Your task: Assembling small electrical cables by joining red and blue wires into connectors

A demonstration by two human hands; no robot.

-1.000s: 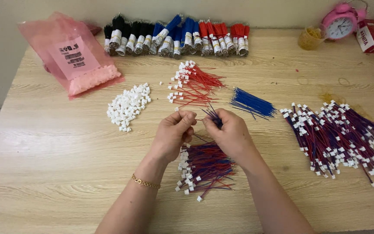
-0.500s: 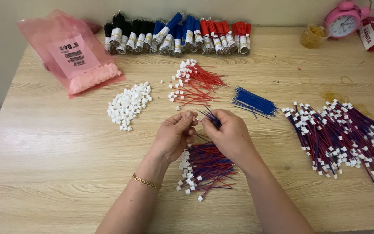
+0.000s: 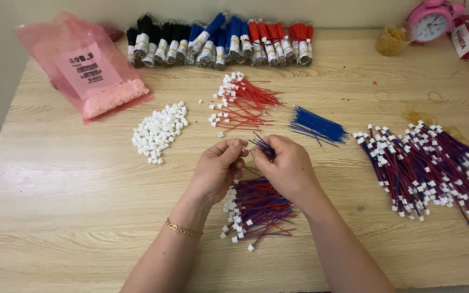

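My left hand (image 3: 218, 168) and my right hand (image 3: 286, 165) meet fingertip to fingertip above the wooden table (image 3: 55, 217). The right hand grips a few thin blue wires (image 3: 260, 144) that stick up and back from its fingers. The left hand pinches something small at their near end; I cannot make out what. Just below both hands lies a small pile of red and blue wires with white connectors (image 3: 256, 209). Beyond the hands lie loose blue wires (image 3: 317, 126), red wires with white connectors (image 3: 242, 103) and a heap of white plastic connectors (image 3: 158, 130).
A large pile of finished red and blue wire pairs (image 3: 427, 165) covers the right side. Taped bundles of black, blue and red wires (image 3: 218, 40) line the back edge. A pink plastic bag (image 3: 85, 68) lies back left, a pink alarm clock (image 3: 430, 21) back right.
Both hands stay together at the same spot, with only small finger movements on the blue wires. The piles on the table have not moved.
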